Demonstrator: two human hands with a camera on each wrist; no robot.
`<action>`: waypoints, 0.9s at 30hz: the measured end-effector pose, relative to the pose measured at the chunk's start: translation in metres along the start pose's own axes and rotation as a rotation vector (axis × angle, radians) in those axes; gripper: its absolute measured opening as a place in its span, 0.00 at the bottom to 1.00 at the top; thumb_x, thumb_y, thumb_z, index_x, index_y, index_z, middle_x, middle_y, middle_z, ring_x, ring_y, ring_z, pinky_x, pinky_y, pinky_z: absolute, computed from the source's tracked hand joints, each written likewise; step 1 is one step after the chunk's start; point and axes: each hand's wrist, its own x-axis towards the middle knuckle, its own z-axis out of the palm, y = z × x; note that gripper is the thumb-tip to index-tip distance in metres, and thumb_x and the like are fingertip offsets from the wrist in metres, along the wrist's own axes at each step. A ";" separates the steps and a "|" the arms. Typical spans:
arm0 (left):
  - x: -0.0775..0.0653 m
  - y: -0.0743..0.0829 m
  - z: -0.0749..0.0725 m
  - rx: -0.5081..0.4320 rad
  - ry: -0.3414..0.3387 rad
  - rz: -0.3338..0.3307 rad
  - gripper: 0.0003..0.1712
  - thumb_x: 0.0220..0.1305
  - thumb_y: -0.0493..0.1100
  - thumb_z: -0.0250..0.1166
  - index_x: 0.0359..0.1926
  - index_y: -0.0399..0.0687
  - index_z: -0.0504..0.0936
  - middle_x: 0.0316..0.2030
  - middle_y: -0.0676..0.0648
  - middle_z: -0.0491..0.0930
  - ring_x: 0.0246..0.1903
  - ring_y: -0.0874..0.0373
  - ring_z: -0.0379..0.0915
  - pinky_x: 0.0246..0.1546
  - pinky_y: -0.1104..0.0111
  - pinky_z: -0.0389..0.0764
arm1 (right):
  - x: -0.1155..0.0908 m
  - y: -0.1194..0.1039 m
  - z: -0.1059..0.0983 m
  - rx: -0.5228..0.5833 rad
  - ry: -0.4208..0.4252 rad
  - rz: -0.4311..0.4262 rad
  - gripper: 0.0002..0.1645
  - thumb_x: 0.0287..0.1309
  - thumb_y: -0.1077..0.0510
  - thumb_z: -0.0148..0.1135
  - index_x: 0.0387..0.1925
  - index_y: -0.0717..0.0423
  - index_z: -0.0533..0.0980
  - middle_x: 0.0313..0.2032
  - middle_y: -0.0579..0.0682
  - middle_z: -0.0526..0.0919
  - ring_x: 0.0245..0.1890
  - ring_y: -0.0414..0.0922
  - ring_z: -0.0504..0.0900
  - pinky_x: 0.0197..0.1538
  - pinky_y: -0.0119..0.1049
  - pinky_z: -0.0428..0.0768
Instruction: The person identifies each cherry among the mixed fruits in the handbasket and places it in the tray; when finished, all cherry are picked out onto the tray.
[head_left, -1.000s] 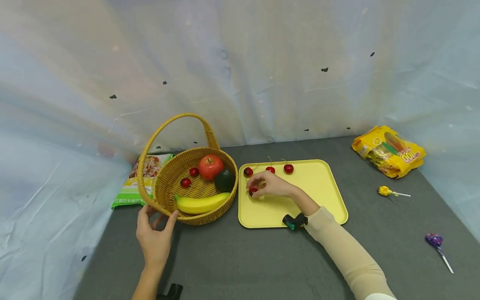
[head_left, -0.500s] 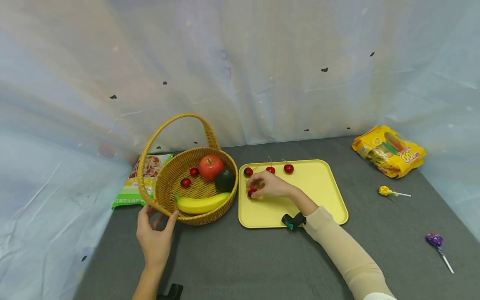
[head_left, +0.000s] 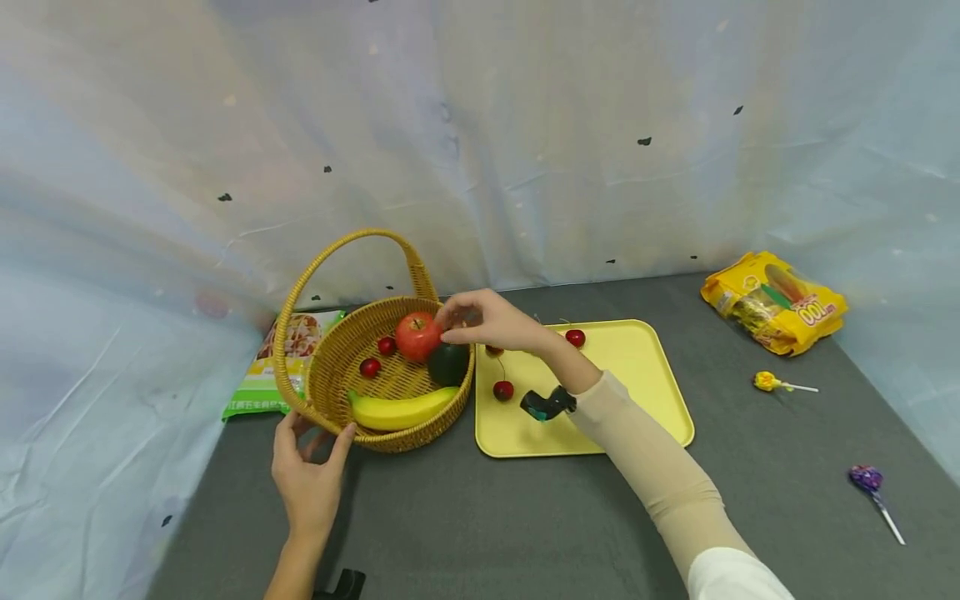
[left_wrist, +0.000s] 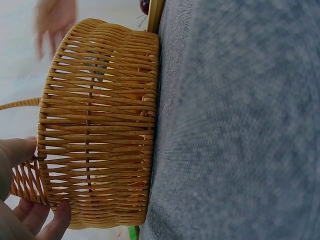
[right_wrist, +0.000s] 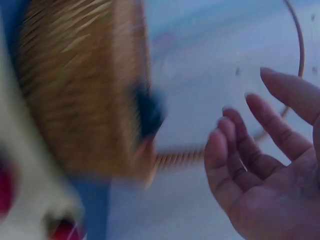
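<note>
- My left hand (head_left: 309, 483): thumb and fingers grip the wicker basket (head_left: 328, 367) at its handle's near foot.
- My right hand (head_left: 491, 321): unladen, fingers loosely spread, above the basket's right rim.
- Wicker basket: upright on the desk (head_left: 495, 517), containing apple (head_left: 416, 337), banana (head_left: 403, 410), dark green fruit (head_left: 448, 364) and two cherries (head_left: 370, 367).
- Yellow tray (head_left: 630, 375): just right of the basket, bearing more cherries.
</note>
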 end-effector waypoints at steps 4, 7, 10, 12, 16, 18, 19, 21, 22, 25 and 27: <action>-0.001 -0.009 -0.001 -0.007 0.002 0.001 0.39 0.48 0.21 0.75 0.62 0.26 0.71 0.50 0.33 0.73 0.51 0.65 0.69 0.45 0.83 0.79 | 0.051 -0.021 0.028 -0.024 -0.083 0.000 0.23 0.67 0.59 0.64 0.61 0.61 0.75 0.58 0.53 0.78 0.57 0.44 0.76 0.62 0.38 0.76; -0.002 -0.021 -0.002 -0.031 -0.008 0.000 0.40 0.48 0.23 0.75 0.64 0.29 0.71 0.51 0.33 0.74 0.52 0.61 0.71 0.46 0.81 0.79 | 0.084 -0.025 0.051 -0.050 -0.156 0.051 0.30 0.67 0.54 0.64 0.67 0.59 0.70 0.64 0.53 0.73 0.64 0.44 0.71 0.65 0.37 0.73; -0.003 -0.027 -0.002 -0.055 -0.027 -0.003 0.40 0.50 0.26 0.76 0.65 0.31 0.70 0.53 0.33 0.73 0.53 0.54 0.72 0.47 0.79 0.80 | 0.109 -0.018 0.072 -0.073 -0.214 0.102 0.36 0.66 0.49 0.66 0.70 0.55 0.66 0.68 0.50 0.69 0.68 0.45 0.66 0.64 0.33 0.72; -0.003 -0.027 -0.002 -0.070 -0.038 -0.008 0.39 0.51 0.27 0.76 0.65 0.31 0.70 0.53 0.33 0.73 0.53 0.49 0.72 0.48 0.78 0.80 | 0.120 -0.012 0.084 -0.066 -0.232 0.140 0.38 0.64 0.48 0.67 0.71 0.53 0.65 0.70 0.50 0.67 0.70 0.47 0.64 0.63 0.34 0.73; -0.005 -0.027 0.001 -0.081 -0.042 -0.003 0.40 0.51 0.26 0.75 0.65 0.30 0.70 0.53 0.33 0.73 0.53 0.46 0.71 0.48 0.77 0.81 | 0.131 0.006 0.101 -0.093 -0.226 0.228 0.40 0.63 0.45 0.67 0.72 0.52 0.65 0.71 0.51 0.64 0.70 0.49 0.63 0.64 0.38 0.73; -0.005 -0.026 0.003 -0.078 -0.043 0.005 0.40 0.50 0.24 0.75 0.65 0.30 0.70 0.52 0.32 0.73 0.52 0.46 0.71 0.48 0.77 0.81 | 0.133 0.014 0.107 -0.129 -0.225 0.279 0.41 0.63 0.43 0.67 0.72 0.52 0.65 0.72 0.51 0.64 0.70 0.48 0.63 0.65 0.39 0.72; -0.006 -0.026 0.003 -0.074 -0.041 0.008 0.41 0.49 0.24 0.75 0.65 0.30 0.70 0.52 0.33 0.73 0.52 0.46 0.71 0.48 0.77 0.81 | 0.133 0.018 0.109 -0.145 -0.228 0.298 0.42 0.63 0.42 0.66 0.72 0.53 0.65 0.72 0.51 0.63 0.70 0.48 0.64 0.66 0.40 0.72; -0.005 -0.024 0.004 -0.059 -0.039 0.017 0.41 0.48 0.22 0.75 0.64 0.31 0.70 0.52 0.33 0.73 0.52 0.47 0.71 0.48 0.78 0.80 | 0.133 0.025 0.113 -0.167 -0.235 0.339 0.42 0.64 0.42 0.65 0.72 0.54 0.64 0.72 0.51 0.63 0.70 0.48 0.64 0.66 0.40 0.72; -0.005 -0.021 0.004 -0.052 -0.040 0.015 0.41 0.48 0.22 0.75 0.64 0.30 0.70 0.52 0.33 0.73 0.51 0.47 0.71 0.48 0.77 0.81 | 0.132 0.027 0.115 -0.178 -0.241 0.358 0.42 0.64 0.41 0.65 0.72 0.55 0.64 0.72 0.52 0.63 0.70 0.48 0.65 0.66 0.40 0.72; -0.003 -0.010 0.002 -0.048 -0.033 0.023 0.39 0.48 0.21 0.74 0.63 0.28 0.70 0.51 0.33 0.73 0.51 0.47 0.71 0.48 0.78 0.80 | 0.133 0.032 0.118 -0.172 -0.246 0.388 0.40 0.66 0.43 0.63 0.71 0.58 0.65 0.70 0.53 0.67 0.67 0.47 0.67 0.64 0.38 0.74; -0.002 -0.003 0.000 -0.051 -0.025 0.029 0.38 0.49 0.21 0.73 0.62 0.27 0.70 0.51 0.33 0.73 0.50 0.47 0.71 0.47 0.78 0.80 | 0.134 0.033 0.119 -0.166 -0.245 0.389 0.32 0.68 0.48 0.62 0.66 0.61 0.70 0.63 0.53 0.74 0.59 0.44 0.74 0.56 0.34 0.77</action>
